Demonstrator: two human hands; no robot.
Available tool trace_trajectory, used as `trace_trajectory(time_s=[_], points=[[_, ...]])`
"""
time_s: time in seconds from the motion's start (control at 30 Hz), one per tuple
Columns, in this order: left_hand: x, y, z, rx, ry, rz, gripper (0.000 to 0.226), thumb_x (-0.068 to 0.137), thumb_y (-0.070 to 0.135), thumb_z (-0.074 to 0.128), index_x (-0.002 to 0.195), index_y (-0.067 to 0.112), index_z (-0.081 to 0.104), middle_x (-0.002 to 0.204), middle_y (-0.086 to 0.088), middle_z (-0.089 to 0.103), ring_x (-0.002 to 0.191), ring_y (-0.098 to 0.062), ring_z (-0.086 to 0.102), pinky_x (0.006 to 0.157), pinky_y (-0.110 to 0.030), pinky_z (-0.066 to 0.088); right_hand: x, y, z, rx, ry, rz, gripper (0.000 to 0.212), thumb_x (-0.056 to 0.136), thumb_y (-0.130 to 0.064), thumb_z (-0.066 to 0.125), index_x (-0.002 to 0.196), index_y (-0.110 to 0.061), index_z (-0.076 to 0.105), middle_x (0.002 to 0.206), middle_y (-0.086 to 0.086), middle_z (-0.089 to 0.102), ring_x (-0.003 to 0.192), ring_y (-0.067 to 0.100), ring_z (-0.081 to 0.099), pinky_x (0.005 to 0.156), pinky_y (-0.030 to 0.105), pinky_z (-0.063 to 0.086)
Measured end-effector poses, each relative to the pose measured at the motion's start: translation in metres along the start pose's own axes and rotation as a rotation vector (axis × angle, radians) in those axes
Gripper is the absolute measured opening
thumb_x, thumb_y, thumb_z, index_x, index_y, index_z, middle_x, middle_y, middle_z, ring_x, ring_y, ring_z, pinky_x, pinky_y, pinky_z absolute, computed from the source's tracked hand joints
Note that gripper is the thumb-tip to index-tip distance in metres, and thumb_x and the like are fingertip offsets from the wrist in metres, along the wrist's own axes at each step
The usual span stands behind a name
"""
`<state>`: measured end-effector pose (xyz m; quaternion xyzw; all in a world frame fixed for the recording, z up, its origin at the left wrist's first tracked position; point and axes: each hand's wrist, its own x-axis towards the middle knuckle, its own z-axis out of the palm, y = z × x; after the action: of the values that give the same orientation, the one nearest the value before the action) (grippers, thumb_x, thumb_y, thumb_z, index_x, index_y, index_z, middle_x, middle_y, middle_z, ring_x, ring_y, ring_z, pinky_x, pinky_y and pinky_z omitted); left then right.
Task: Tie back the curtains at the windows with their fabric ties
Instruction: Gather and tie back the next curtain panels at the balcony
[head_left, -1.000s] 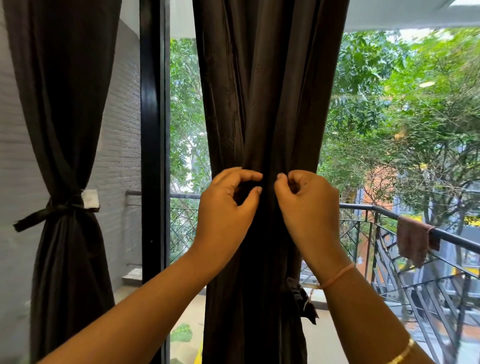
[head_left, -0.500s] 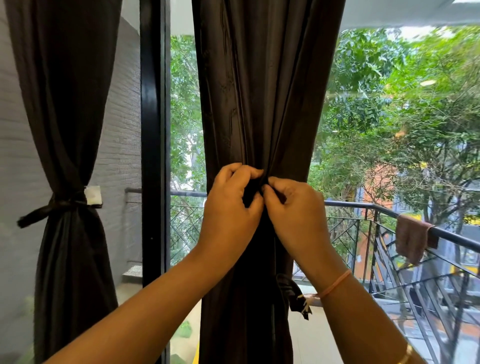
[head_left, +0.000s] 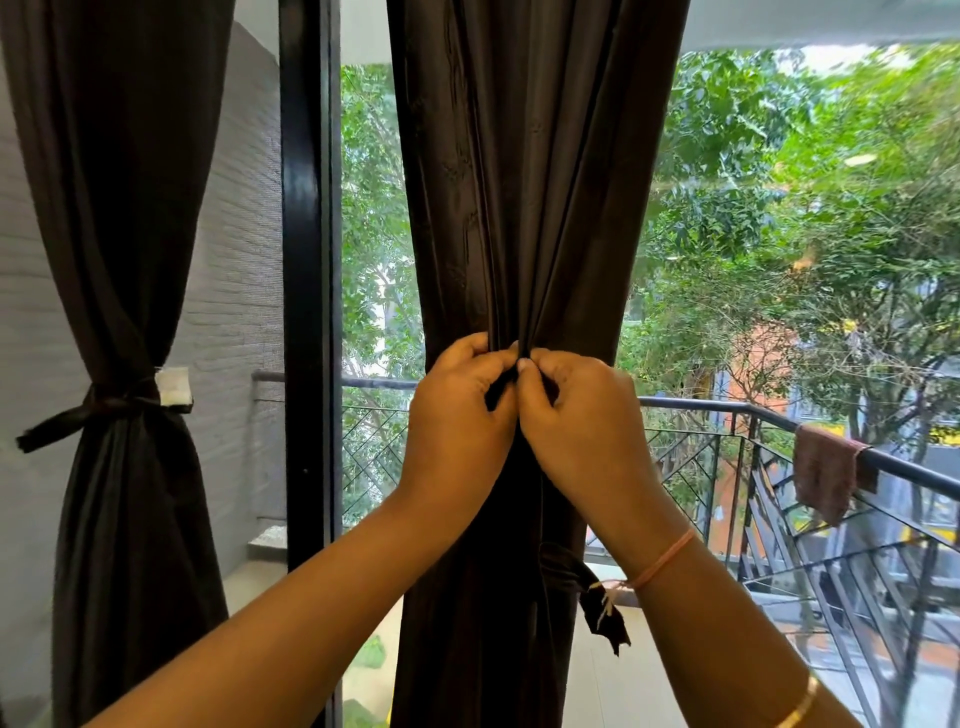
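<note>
Curtain in hand: the dark brown, glossy fabric curtain (head_left: 519, 208) hangs mid-window, gathered to a narrow waist where the hands meet.
Left grip: the left hand (head_left: 457, 415) has its fingers curled, pinching dark fabric at that waist; most likely this is the tie.
Right grip: the right hand (head_left: 576, 415) touches the left and pinches in the same way.
Tie: one frayed end of the dark fabric tie (head_left: 605, 621) hangs at the curtain's right edge, under the right wrist. The rest is hidden by the hands.
Step, by my judgement: drawing up the knot at the front.
Doing it well: pull both ends outward evenly, hold the folds bunched, and seat the knot flat and snug.
Height guide: the matching dark curtain at the window's left edge (head_left: 114, 208) is already cinched by its own knotted tie (head_left: 104, 408).
</note>
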<state>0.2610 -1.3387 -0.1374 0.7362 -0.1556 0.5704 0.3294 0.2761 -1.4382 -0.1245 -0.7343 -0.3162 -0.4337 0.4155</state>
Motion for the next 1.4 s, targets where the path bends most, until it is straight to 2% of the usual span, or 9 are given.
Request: trace_trajectory(time_s=[0.07,0.17,0.27,0.37,0.53,0.7,0.87,1.13,1.4], points=[[-0.002,0.0,-0.001,-0.018,-0.037,0.016,0.017,0.086,0.005,0.061,0.101,0.005,0.07,0.102,0.012,0.052,0.086,0.004,0.051,0.074,0.001,0.039,-0.001,-0.002,0.001,0.061,0.017,0.019,0.038,0.092,-0.027,0.052,0.058,-0.012,0.058,0.045,-0.006,0.046,0.042,0.01,0.042,0.044,0.014,0.027],[-0.005,0.0,0.0,-0.036,-0.047,0.007,0.015,0.088,0.01,0.059,0.099,0.009,0.07,0.101,0.008,0.056,0.086,-0.002,0.054,0.071,-0.009,0.045,0.001,-0.002,0.002,0.079,0.035,0.033,0.043,0.092,-0.035,0.054,0.057,-0.01,0.06,0.045,-0.001,0.049,0.042,0.013,0.045,0.043,0.021,0.031],[-0.007,-0.001,0.002,-0.116,-0.057,-0.035,0.029,0.088,0.012,0.051,0.113,0.011,0.066,0.108,0.012,0.054,0.09,0.009,0.054,0.075,-0.005,0.044,0.006,0.002,0.003,0.081,0.063,0.055,0.041,0.091,-0.028,0.057,0.055,-0.008,0.057,0.044,-0.002,0.045,0.043,0.014,0.041,0.046,0.029,0.031],[-0.005,-0.004,0.001,-0.233,0.032,-0.141,0.026,0.09,0.006,0.05,0.108,0.017,0.065,0.11,0.003,0.061,0.09,0.02,0.052,0.077,0.001,0.038,0.008,0.005,0.004,0.033,0.082,0.064,0.041,0.085,-0.019,0.061,0.049,-0.015,0.042,0.044,-0.004,0.036,0.044,0.014,0.034,0.047,0.029,0.027],[-0.001,-0.011,0.002,-0.318,0.133,-0.263,0.012,0.083,0.014,0.066,0.086,0.026,0.064,0.09,0.001,0.067,0.088,-0.01,0.064,0.08,-0.029,0.054,0.007,0.011,0.004,-0.003,0.09,0.053,0.037,0.08,-0.015,0.063,0.051,-0.013,0.04,0.046,0.003,0.041,0.047,0.024,0.042,0.047,0.032,0.031],[0.003,-0.019,-0.001,-0.229,0.154,-0.248,0.025,0.08,0.013,0.07,0.081,0.031,0.053,0.076,0.013,0.06,0.069,0.004,0.059,0.061,-0.011,0.049,0.014,0.03,-0.005,-0.229,0.083,0.056,0.04,0.084,-0.016,0.057,0.053,-0.012,0.032,0.049,0.008,0.042,0.055,0.033,0.046,0.053,0.032,0.026],[0.001,-0.015,-0.001,-0.274,0.123,-0.247,0.041,0.077,0.012,0.073,0.098,0.035,0.045,0.083,0.009,0.065,0.071,0.001,0.064,0.064,-0.018,0.054,0.011,0.025,0.002,-0.22,0.044,-0.029,0.028,0.086,-0.016,0.056,0.06,-0.016,0.045,0.063,0.019,0.059,0.062,0.038,0.056,0.055,0.036,0.035],[-0.003,-0.014,0.0,-0.353,0.098,-0.239,0.041,0.081,0.01,0.07,0.106,0.03,0.045,0.085,0.01,0.069,0.077,-0.002,0.067,0.068,-0.02,0.055,0.008,0.017,0.007,-0.057,-0.016,-0.041,0.036,0.086,-0.014,0.059,0.055,-0.018,0.041,0.046,-0.006,0.036,0.05,0.014,0.038,0.052,0.032,0.031],[-0.01,-0.019,0.001,-0.439,0.042,-0.307,0.035,0.088,0.008,0.061,0.114,0.028,0.049,0.098,0.005,0.07,0.092,-0.001,0.066,0.079,-0.018,0.051,0.001,0.014,0.012,0.038,-0.026,-0.035,0.018,0.09,-0.016,0.058,0.079,-0.008,0.069,0.067,0.005,0.066,0.061,0.018,0.059,0.057,0.028,0.044]])
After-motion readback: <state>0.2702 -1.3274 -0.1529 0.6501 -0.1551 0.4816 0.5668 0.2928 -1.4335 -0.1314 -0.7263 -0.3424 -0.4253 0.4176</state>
